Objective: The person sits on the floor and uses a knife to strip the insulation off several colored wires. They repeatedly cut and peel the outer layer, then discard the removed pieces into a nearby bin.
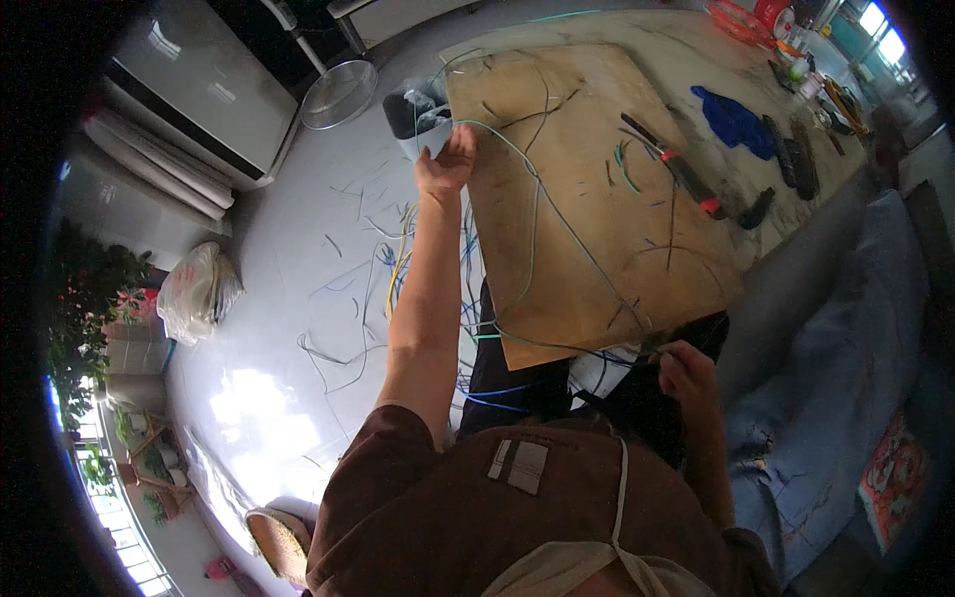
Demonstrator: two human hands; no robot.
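My left hand [448, 163] is stretched out past the left edge of a wooden board [589, 224], palm up, with the thumb apart from the fingers. A thin green wire [498, 133] passes close to its fingertips; whether it touches them I cannot tell. That wire crosses the board towards my right hand [686, 367], which is by my lap at the board's near edge. Its fingers are closed on a bunch of wires [615, 357], partly hidden against dark trousers. Pliers [685, 173] with black and red handles lie on the board among short wire scraps.
A grey bin [429, 143] with plastic inside stands beyond my left hand. Loose wires [365, 298] litter the floor on the left. On the stone tabletop [675, 63] lie a blue cloth [735, 123] and several small items. Blue fabric [828, 358] hangs at my right.
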